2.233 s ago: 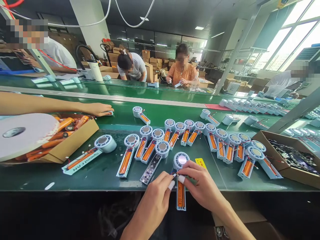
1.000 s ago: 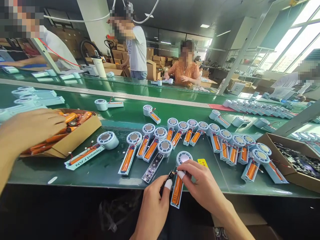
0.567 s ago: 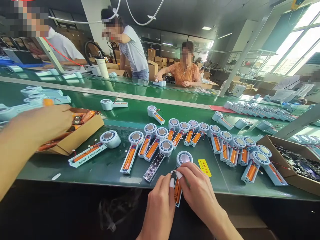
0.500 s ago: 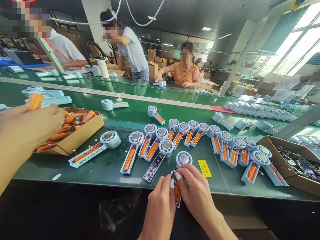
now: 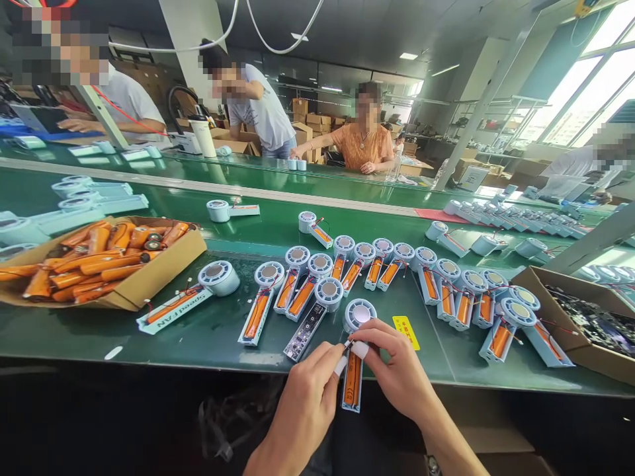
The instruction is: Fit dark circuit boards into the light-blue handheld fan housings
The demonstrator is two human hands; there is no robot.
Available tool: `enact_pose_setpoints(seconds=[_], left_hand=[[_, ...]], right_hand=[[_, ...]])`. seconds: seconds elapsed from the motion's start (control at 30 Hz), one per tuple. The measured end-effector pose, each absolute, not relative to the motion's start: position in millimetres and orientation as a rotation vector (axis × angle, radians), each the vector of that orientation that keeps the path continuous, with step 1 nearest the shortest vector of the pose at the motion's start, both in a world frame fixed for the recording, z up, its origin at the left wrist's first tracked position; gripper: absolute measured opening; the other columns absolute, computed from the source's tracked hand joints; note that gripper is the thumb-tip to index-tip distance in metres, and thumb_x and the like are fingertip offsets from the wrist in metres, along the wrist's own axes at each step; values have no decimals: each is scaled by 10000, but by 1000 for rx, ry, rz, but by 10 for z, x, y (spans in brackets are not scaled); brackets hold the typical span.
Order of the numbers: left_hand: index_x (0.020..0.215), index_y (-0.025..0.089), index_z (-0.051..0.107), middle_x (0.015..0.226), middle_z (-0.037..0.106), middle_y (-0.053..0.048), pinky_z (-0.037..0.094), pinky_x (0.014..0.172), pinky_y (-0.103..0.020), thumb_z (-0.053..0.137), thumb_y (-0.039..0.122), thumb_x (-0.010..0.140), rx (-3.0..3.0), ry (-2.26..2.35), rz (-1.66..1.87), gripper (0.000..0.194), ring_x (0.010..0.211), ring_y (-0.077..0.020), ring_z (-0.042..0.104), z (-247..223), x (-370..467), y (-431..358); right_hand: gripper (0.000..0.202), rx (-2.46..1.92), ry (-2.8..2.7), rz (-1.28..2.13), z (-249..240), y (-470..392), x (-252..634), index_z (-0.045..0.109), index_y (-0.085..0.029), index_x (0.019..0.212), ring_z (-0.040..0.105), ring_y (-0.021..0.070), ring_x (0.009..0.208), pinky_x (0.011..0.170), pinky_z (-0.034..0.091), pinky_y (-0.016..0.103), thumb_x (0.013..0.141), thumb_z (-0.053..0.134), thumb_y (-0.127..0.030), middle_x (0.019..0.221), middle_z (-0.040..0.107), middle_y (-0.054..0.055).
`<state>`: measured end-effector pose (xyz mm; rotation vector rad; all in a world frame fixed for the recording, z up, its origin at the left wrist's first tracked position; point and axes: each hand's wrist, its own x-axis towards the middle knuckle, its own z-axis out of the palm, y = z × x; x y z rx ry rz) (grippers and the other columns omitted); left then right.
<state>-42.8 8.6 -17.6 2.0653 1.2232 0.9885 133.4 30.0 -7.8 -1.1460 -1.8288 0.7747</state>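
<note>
In front of me a light-blue handheld fan lies with its round head on the bench and its handle reaching past the near edge. An orange battery sits in the open handle. Over the top of the handle, my left hand and my right hand meet fingertip to fingertip. Both are pinched on a small wire connector, mostly covered by the fingers. White covers sit on some fingertips. Just left lies another fan with a dark circuit board in its handle.
A cardboard box of orange batteries stands left; a box of circuit boards stands right. Several fans with batteries line the bench. A yellow label lies near my right hand. Co-workers are across the conveyor.
Another person's hand with a battery has left the view at the left. My hands have shifted slightly, uncovering more of the fan's handle. The handle now points more straight towards me.
</note>
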Motion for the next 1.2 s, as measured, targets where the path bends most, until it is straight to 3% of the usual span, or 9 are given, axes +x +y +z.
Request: enact_pose_setpoints(seconds=[0.17, 0.3, 0.47, 0.63, 0.8, 0.9, 1.03, 1.2], left_hand=[[1170, 230, 648, 990, 670, -49, 526, 750, -271, 352, 113, 981, 2055, 1236, 1010, 370, 873, -182, 671, -224, -410, 111], [1145, 207, 659, 1025, 693, -78, 544, 807, -297, 383, 184, 993, 1917, 1313, 1076, 316, 922, -202, 678, -233, -353, 114], [1115, 212, 672, 983, 686, -76, 551, 806, -312, 379, 245, 998, 1829, 1299, 1104, 317, 899, -210, 673, -123, -261, -32], [1049, 255, 704, 1119, 682, -71, 536, 854, -310, 357, 334, 1010, 1682, 1229, 1096, 359, 972, -214, 654, -64, -231, -116], [1085, 186, 682, 938, 683, -78, 519, 766, -377, 521, 426, 925, 1608, 1425, 899, 330, 778, -236, 635, -165, -225, 18], [1023, 167, 712, 846, 689, -59, 509, 714, -352, 563, 463, 906, 1491, 1248, 783, 352, 745, -234, 632, -129, -217, 77], [1055, 179, 715, 923, 736, -41, 523, 842, -329, 638, 475, 879, 1141, 793, 767, 353, 896, -236, 677, -49, -192, 92], [1201, 212, 628, 1205, 701, -81, 511, 939, -339, 607, 503, 899, 1062, 973, 1034, 420, 1119, -266, 642, -100, -147, 47]], right_hand=[[188, -1156, -1769, 820, -74, 332, 1336, 757, -228, 967, 662, 196, 900, 741, 527, 270, 963, 579, -289, 950, 689, 54], [257, -1210, -1714, 828, 27, 321, 1371, 726, -226, 1088, 638, 197, 926, 750, 502, 265, 985, 533, -362, 1058, 674, 68], [363, -1432, -1670, 950, 64, 160, 1338, 706, -193, 1071, 533, 154, 653, 605, 425, 257, 979, 510, -485, 788, 650, 21], [318, -1354, -1498, 1223, -3, 95, 1358, 687, -176, 1033, 562, 167, 729, 653, 445, 257, 921, 600, -460, 822, 646, 26], [240, -1135, -1229, 1473, -50, 135, 1371, 602, -185, 853, 449, 110, 604, 570, 386, 217, 896, 607, -421, 711, 540, -30], [258, -1010, -1163, 1530, -59, 109, 1371, 558, -188, 792, 367, 91, 579, 546, 326, 196, 889, 628, -417, 648, 461, -55], [292, -853, -1235, 1503, -55, 11, 1427, 590, -186, 815, 375, 93, 598, 577, 347, 201, 881, 661, -461, 672, 481, -46], [221, -1045, -1311, 1325, -44, -64, 1474, 617, -216, 984, 542, 146, 826, 755, 451, 238, 896, 692, -405, 916, 599, 13]])
